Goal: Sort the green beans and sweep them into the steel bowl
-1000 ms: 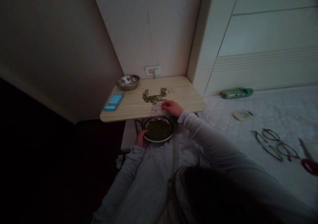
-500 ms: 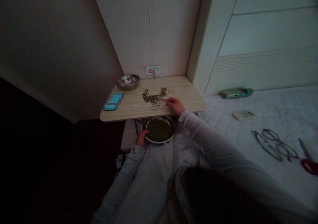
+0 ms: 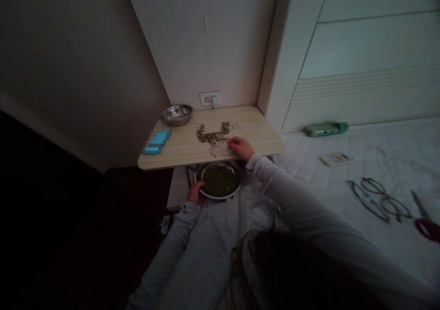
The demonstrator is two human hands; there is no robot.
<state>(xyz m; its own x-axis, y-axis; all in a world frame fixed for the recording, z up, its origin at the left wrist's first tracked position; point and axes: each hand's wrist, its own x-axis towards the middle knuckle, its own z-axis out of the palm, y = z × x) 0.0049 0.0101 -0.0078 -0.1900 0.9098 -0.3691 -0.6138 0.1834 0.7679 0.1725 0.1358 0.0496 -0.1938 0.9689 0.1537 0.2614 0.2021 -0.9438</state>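
My left hand (image 3: 196, 193) is closed on the left rim of a metal bowl (image 3: 235, 192) at my lap, its thumb over the inside edge. Small green beans, apparently mung beans (image 3: 220, 178), cover the bottom of that bowl. On the wooden tabletop (image 3: 175, 152) above it, more green beans (image 3: 209, 137) lie loosely scattered. My right hand (image 3: 241, 147) is at their near right side, fingertips pinched together on a thin, see-through sheet (image 3: 220, 148) lying low over the wood. Its exact kind is unclear in the dim light.
An empty steel bowl (image 3: 176, 114) stands at the tabletop's back left, with a blurred blue phone-like object (image 3: 157, 141) in front. A wall socket (image 3: 210, 98) sits behind. On the bed at right lie a green bottle-like object (image 3: 326, 129), a pale box (image 3: 337, 159), glasses (image 3: 380, 200) and scissors (image 3: 426, 220).
My right hand and the see-through sheet have shifted slightly left and nearer to me, and a few beans have moved toward the table's near edge. My left hand keeps holding the bowl.
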